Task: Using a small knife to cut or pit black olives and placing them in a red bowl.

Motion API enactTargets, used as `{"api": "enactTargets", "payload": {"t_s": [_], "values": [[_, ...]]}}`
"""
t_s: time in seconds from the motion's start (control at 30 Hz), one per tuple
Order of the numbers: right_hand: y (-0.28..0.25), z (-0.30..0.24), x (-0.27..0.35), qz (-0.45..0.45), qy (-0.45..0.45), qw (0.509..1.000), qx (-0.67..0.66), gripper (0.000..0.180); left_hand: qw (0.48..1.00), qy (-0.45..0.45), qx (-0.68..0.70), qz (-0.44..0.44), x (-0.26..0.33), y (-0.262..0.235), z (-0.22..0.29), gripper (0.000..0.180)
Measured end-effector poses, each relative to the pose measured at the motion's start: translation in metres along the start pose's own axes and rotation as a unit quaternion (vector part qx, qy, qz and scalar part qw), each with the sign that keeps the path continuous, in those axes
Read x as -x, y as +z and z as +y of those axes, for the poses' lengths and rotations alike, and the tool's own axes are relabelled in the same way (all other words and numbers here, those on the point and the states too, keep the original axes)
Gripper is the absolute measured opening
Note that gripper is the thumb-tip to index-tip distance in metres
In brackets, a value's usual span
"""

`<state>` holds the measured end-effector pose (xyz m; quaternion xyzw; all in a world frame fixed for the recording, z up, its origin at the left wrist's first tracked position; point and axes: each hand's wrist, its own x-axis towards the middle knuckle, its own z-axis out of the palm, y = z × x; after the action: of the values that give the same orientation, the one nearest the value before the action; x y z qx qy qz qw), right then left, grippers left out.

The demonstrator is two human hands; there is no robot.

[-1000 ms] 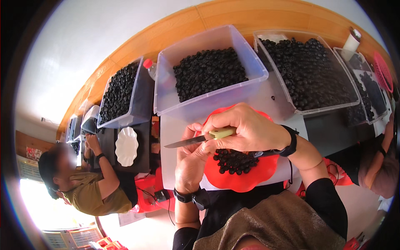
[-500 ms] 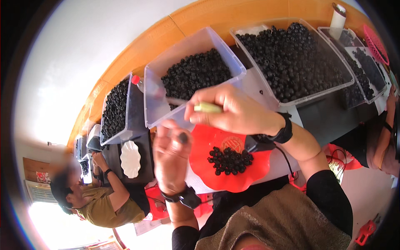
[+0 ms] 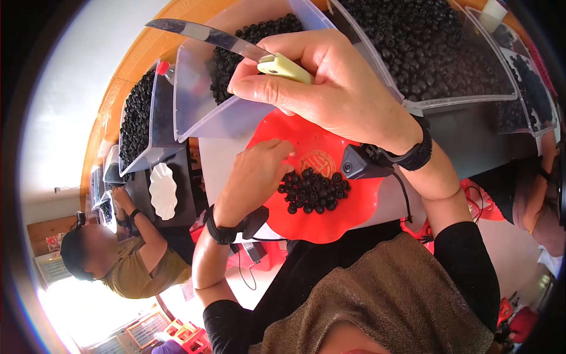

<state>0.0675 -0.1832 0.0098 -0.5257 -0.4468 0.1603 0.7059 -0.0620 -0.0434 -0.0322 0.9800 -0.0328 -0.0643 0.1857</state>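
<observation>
A knife with a curved metal blade and a pale yellow-green handle (image 3: 286, 69) is gripped by my right hand (image 3: 336, 82), raised above the red plate. Its blade points left, across the nearest bin. My left hand (image 3: 250, 177) is low over the plate's left side, fingers bent and apart, at the edge of a pile of small black round pieces (image 3: 315, 192). Some of these show a hollow at one end. Part of its fingertips is hidden. The pile lies on the red scalloped plate (image 3: 354, 218), which has a gold emblem.
Clear plastic bins of black pieces (image 3: 427, 53) line the table's far side. A white scalloped plate (image 3: 163, 192) lies at the left, near a co-worker (image 3: 132, 259). A red-capped bottle (image 3: 165, 69) stands between bins. Another person (image 3: 539, 200) sits at the right.
My left hand has come down from beside the plate to the pile; the black piece seen at its fingers is no longer visible there. The right hand rose, and the knife's blade now shows clearly.
</observation>
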Motion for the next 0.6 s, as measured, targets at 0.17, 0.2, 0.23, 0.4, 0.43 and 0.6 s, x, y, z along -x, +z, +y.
{"api": "enactTargets", "payload": {"t_s": [0.17, 0.2, 0.23, 0.4, 0.43, 0.6], "values": [[-0.001, 0.002, 0.002, 0.013, -0.033, 0.999, 0.028, 0.026, 0.997, 0.015, -0.017, -0.076, -0.006, 0.013, -0.013, 0.017], [0.000, 0.003, 0.002, 0.012, -0.032, 0.999, 0.028, 0.026, 0.996, 0.019, -0.017, -0.090, -0.006, 0.013, -0.013, 0.017], [-0.001, 0.005, 0.002, 0.012, -0.037, 0.999, 0.021, 0.026, 0.994, 0.024, -0.017, -0.104, -0.008, 0.013, -0.013, 0.017], [-0.002, 0.005, 0.001, 0.006, -0.034, 0.999, 0.006, 0.026, 0.993, 0.035, 0.001, -0.115, -0.012, 0.019, -0.022, 0.019], [-0.001, 0.005, 0.001, 0.007, -0.038, 0.999, 0.012, 0.025, 0.993, 0.052, -0.009, -0.107, -0.012, 0.019, -0.022, 0.021], [-0.008, -0.004, 0.000, -0.021, -0.004, 0.998, 0.051, 0.017, 0.992, -0.021, 0.097, -0.077, -0.009, 0.000, -0.009, 0.016]]}}
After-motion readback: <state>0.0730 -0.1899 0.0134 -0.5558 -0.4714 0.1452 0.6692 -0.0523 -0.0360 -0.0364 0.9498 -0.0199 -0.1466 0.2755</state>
